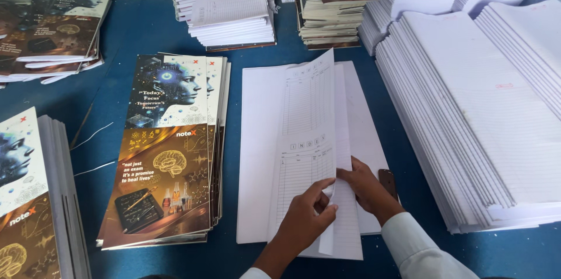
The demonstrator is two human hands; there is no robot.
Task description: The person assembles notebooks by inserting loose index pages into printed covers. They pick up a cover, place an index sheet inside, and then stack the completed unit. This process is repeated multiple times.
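Note:
A long white printed sheet [307,127] with ruled index tables lies on a larger white sheet [257,156] on the blue table. My left hand [304,220] pinches the near right edge of the printed sheet and lifts it into a fold. My right hand [368,188], in a pale sleeve, presses on the paper just right of the fold. A small dark object [387,181] lies partly hidden behind my right hand.
A stack of printed notebook covers [166,150] lies to the left, with more cover stacks at the left edge [29,197] and far left [52,33]. Tall piles of ruled white paper [479,121] fill the right. Further paper stacks [234,19] stand at the back.

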